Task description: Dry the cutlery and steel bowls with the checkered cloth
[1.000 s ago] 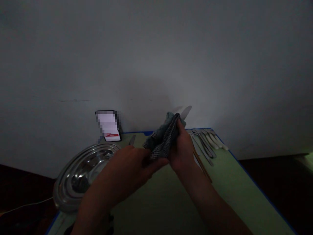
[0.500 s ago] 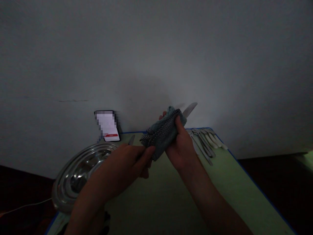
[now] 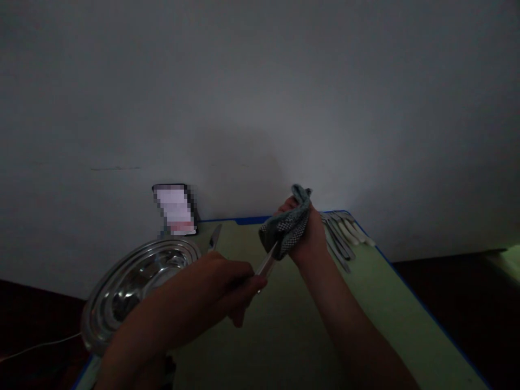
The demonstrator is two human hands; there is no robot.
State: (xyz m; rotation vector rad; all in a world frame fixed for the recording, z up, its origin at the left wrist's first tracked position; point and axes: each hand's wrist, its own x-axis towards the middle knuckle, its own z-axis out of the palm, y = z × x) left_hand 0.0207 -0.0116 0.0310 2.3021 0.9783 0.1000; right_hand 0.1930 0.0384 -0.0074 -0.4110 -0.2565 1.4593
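My left hand [image 3: 221, 284] is closed around one end of a table knife [image 3: 267, 264], low and left of centre. The knife slants up to the right into a bunched grey-blue checked cloth [image 3: 289, 226]. My right hand [image 3: 312, 238] grips that cloth, folded around the knife. Cloth hides most of the blade. Both hands are above the table. Behind my left hand, another knife [image 3: 215, 237] lies on the tabletop.
A shiny steel basin [image 3: 88, 324] stands at the left of the green table [image 3: 382, 314]. A phone [image 3: 176, 210] leans against the wall [image 3: 260, 97] behind it. Several pieces of cutlery [image 3: 340, 241], some white-handled, lie at the back right. The table has a blue edge.
The knife has slid down-left through the cloth: its blade no longer sticks out far at the upper right, and metal shows between my hands. My left hand has moved slightly away from my right.
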